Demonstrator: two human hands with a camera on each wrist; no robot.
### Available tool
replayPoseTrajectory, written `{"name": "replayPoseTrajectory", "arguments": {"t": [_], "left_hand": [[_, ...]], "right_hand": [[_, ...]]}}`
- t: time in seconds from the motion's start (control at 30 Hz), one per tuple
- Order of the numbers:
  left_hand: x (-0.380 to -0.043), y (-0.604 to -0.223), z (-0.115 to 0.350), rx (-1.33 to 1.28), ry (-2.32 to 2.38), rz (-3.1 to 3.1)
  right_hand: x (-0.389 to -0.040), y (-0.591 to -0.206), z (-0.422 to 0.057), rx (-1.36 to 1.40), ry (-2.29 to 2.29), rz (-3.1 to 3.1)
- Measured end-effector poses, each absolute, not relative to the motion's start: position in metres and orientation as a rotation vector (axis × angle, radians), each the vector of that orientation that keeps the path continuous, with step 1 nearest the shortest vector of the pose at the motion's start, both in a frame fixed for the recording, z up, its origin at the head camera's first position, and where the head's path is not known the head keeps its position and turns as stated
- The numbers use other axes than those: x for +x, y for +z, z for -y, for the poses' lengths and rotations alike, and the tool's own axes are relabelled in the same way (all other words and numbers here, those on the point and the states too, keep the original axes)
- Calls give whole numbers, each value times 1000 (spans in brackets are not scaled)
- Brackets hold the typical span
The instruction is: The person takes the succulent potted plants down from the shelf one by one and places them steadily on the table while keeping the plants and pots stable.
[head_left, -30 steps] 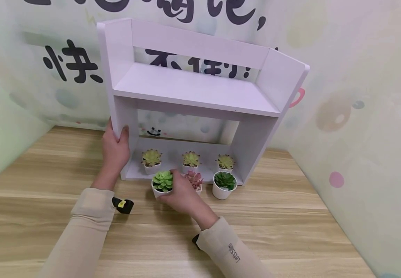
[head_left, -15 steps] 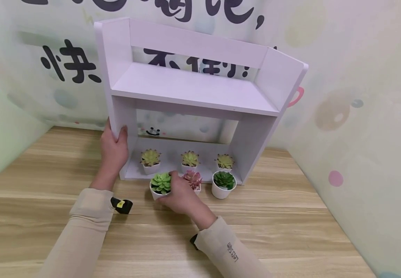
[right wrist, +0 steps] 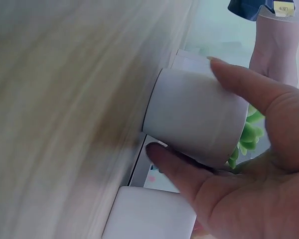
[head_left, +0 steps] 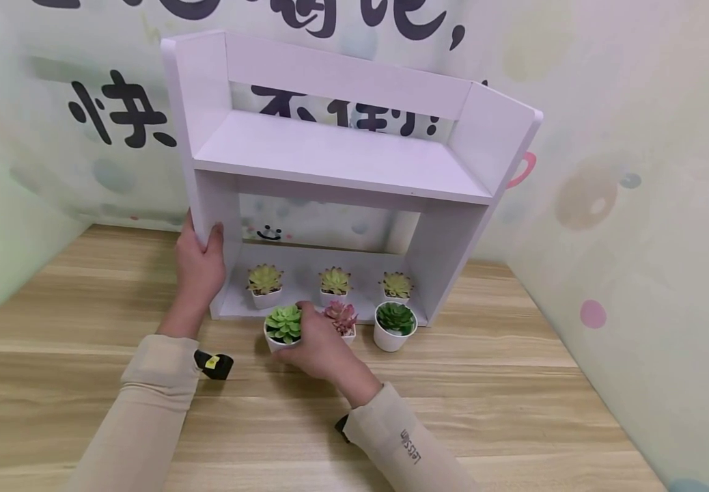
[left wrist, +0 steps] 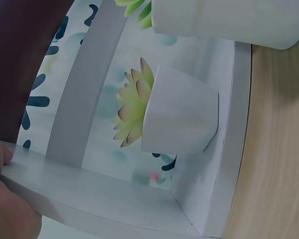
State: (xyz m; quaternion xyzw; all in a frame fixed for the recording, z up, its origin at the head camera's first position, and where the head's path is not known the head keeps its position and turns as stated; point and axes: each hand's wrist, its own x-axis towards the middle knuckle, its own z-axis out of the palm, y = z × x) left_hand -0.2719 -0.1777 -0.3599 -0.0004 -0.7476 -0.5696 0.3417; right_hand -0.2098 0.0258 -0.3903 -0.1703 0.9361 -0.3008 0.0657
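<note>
My left hand (head_left: 201, 270) grips the left side panel of a white two-tier shelf (head_left: 342, 157), thumb on the inner face. My right hand (head_left: 324, 345) holds a bright green potted succulent (head_left: 283, 324) in front of the shelf's bottom board. In the right wrist view, thumb and fingers go round its white round pot (right wrist: 194, 114), whose base is close over the wooden table. Just right of it stands a pink succulent (head_left: 341, 318), its pot partly behind my right hand. A dark green succulent (head_left: 395, 320) in a round white pot stands farther right.
On the shelf's bottom board are three yellow-green succulents: left (head_left: 265, 281), middle (head_left: 335, 281) and right (head_left: 396, 285). The wooden table (head_left: 514, 410) meets a decorated wall (head_left: 631, 225) behind and on the right. The upper shelf board (head_left: 330, 147) lies above the plants.
The head view has shifted very slightly. Both hands keep their holds on the shelf panel and the green succulent's pot, and the plants stay in the same arrangement.
</note>
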Motion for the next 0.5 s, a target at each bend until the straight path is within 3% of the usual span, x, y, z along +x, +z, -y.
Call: {"name": "replayPoseTrajectory", "arguments": {"t": [0.5], "left_hand": [[-272,-359,178,-5,-1481,1955]], "right_hand": [[-210,-379,-31,-522,-918,-2827]]}}
